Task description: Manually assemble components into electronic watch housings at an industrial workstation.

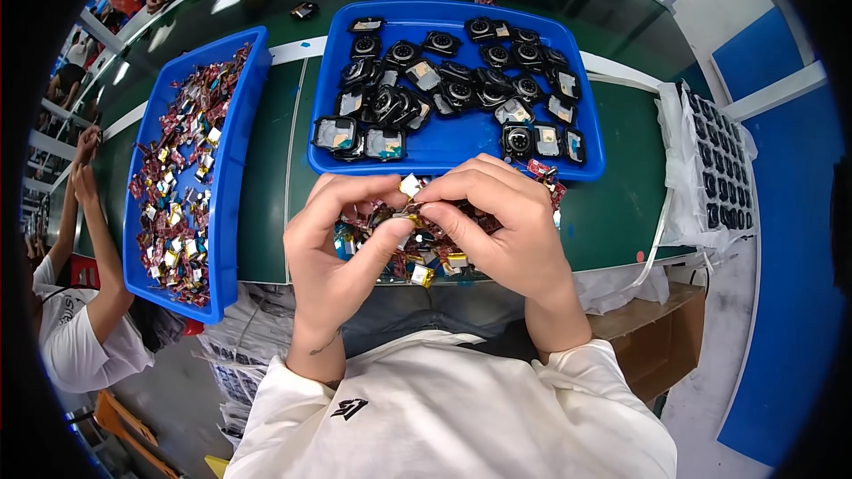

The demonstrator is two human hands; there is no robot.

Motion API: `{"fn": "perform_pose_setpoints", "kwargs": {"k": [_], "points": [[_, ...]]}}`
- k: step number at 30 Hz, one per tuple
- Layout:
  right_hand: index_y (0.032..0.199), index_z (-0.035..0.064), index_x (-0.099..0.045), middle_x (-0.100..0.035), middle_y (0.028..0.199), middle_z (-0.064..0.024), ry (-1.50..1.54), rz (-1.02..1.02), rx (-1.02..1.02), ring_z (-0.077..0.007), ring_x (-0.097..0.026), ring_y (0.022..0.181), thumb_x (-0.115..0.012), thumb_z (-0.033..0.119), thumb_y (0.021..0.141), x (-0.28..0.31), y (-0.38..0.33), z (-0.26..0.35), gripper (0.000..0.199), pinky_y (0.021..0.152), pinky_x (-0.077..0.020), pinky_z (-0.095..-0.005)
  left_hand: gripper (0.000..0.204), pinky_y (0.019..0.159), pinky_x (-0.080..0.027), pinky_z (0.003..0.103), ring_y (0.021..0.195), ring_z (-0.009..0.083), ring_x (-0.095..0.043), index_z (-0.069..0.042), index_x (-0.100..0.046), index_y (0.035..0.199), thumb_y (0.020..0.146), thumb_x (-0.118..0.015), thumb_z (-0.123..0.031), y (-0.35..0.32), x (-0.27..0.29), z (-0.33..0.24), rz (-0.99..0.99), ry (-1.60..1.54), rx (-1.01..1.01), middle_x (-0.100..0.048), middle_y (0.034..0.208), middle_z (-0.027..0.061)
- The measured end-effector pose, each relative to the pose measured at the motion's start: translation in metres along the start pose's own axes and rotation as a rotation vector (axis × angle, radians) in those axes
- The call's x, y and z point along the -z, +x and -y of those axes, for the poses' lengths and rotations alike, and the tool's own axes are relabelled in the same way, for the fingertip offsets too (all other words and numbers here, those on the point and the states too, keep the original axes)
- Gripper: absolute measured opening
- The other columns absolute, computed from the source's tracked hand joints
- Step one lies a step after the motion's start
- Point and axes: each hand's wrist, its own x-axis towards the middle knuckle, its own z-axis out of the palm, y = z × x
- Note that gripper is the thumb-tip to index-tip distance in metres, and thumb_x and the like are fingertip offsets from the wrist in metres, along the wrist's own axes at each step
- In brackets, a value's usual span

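Note:
Both hands meet over a pile of small red circuit boards and yellow-and-white battery cells (422,273) at the table's near edge. My left hand (333,232) is closed, thumb and fingers pinching a small electronic part (410,186) with a white square face. From the other side my right hand (513,229) pinches the same part, fingertips close to the left thumb. Fingers cover most of it, so its exact kind is hidden. Just beyond my hands lies a blue tray (466,144) holding many black smartwatch housings (387,105), some face down, some showing silvery insides.
A long blue bin (227,204) of similar small boards and cells stands at the left on the green table (617,160). At the right is a white-lined stack of dark watch parts (723,160). A cardboard box (666,341) sits below. Another person's arm (102,275) shows at far left.

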Motion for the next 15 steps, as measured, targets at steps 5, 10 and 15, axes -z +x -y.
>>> {"fn": "perform_pose_setpoints", "kwargs": {"k": [5, 10, 15], "points": [[0.09, 0.0016, -0.067, -0.066, 0.079, -0.0086, 0.014, 0.012, -0.103, -0.0204, -0.061, 0.071, -0.067, 0.0, 0.077, 0.003, -0.001, 0.005, 0.013, 0.063, -0.0472, -0.0307, 0.013, 0.064, -0.044, 0.019, 0.07, 0.0074, -0.057, 0.002, -0.065, 0.09, 0.079, -0.072, 0.0, -0.001, 0.0, 0.012, -0.051, -0.168, 0.172, -0.065, 0.081, 0.0044], [0.098, 0.0012, -0.068, -0.068, 0.083, -0.0088, 0.061, -0.064, -0.151, -0.0175, -0.062, 0.073, -0.067, -0.001, 0.076, 0.005, -0.002, -0.002, 0.022, 0.061, -0.048, -0.0278, 0.009, 0.069, -0.046, 0.022, 0.075, 0.0096, -0.059, 0.002, -0.06, 0.087, 0.083, -0.068, 0.001, -0.004, 0.002, 0.01, -0.107, -0.331, 0.214, -0.064, 0.088, 0.008], [0.095, 0.003, -0.071, -0.069, 0.084, -0.0088, 0.019, -0.068, -0.047, -0.018, -0.062, 0.073, -0.072, 0.002, 0.075, 0.009, -0.002, -0.006, 0.021, 0.063, -0.0478, -0.027, 0.008, 0.076, -0.044, 0.024, 0.09, 0.0108, -0.057, -0.001, -0.058, 0.089, 0.084, -0.064, -0.001, -0.003, 0.005, 0.012, -0.012, -0.152, 0.136, -0.064, 0.097, 0.0095]]}}
